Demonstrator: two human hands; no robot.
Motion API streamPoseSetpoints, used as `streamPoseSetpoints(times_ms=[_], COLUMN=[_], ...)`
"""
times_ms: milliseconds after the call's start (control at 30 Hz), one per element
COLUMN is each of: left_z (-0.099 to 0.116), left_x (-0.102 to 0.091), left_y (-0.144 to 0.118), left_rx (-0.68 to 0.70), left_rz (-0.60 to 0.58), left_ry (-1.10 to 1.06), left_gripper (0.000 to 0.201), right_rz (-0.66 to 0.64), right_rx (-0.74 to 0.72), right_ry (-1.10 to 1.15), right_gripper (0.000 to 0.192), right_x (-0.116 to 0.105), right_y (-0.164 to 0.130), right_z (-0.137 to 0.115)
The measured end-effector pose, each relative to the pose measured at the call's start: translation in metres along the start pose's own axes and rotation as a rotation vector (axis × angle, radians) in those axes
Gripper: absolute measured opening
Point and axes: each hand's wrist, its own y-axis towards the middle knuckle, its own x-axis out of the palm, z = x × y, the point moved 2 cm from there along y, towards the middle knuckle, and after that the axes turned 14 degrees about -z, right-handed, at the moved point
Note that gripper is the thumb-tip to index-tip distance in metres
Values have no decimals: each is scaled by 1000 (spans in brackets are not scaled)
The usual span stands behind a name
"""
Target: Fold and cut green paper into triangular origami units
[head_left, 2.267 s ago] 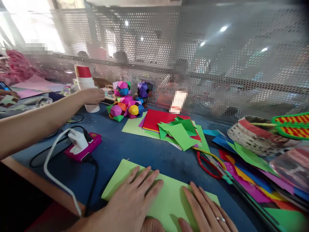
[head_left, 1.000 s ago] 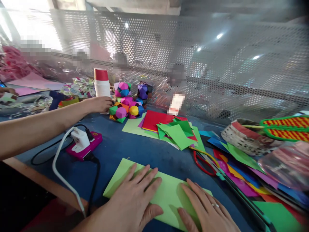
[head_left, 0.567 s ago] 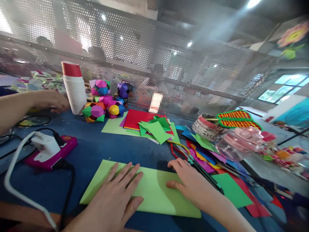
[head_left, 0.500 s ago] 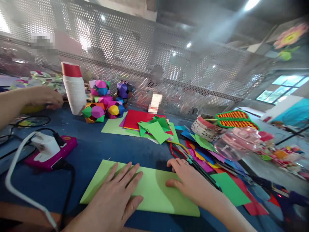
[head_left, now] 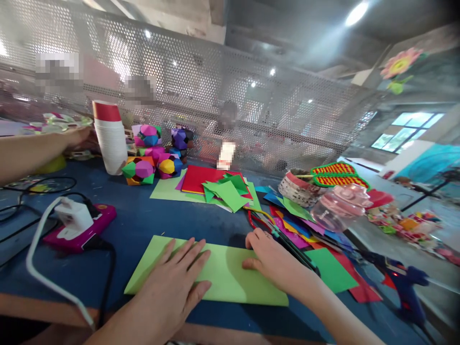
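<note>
A folded light green paper sheet [head_left: 223,270] lies flat on the blue table [head_left: 168,220] near its front edge. My left hand [head_left: 174,290] presses flat on the sheet's left half, fingers spread. My right hand [head_left: 275,261] rests on the sheet's right end, fingers curled down toward the far edge. Red-handled scissors [head_left: 260,221] lie just beyond my right hand.
Another person's arm [head_left: 32,151] reaches in at the far left, near a stack of red-topped paper cups [head_left: 109,139]. Colourful origami balls [head_left: 153,160], a pile of red and green paper squares [head_left: 219,187], a pink power strip with a white plug [head_left: 77,223], a woven basket [head_left: 300,187] and loose coloured sheets [head_left: 316,235] lie around.
My view has swung to the right. My right hand slid from the sheet's middle to its right end. The other person's hand drew back from the origami balls to the left.
</note>
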Motion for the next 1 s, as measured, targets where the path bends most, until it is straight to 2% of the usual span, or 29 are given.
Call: streamPoseSetpoints(times_ms=[233,533,667,833,900,1000], left_z=[1,4,6,4,-8,-44], left_x=[-3,-10,-15,-31,-42,-64], left_y=[-1,-2,-2,-4,-5,-2], left_rx=[-14,-30,-31,-3,-2,-155], left_rz=[-5,-4,-23,-121,-55,228], left_ry=[-37,-109,-122,-123,-120,-126], left_gripper=[49,47,48,54,61,72], right_rz=[-52,-7,-3,107,167,363], right_rx=[-11,-202,-145,-133,-120,-110], right_ry=[114,209,284,270,268,227], right_gripper=[21,10,10,10,11,14], right_x=[-2,11,14,11,7,-3], right_y=[2,16,12,-1,-8,-15], right_z=[5,26,23,18,19,22])
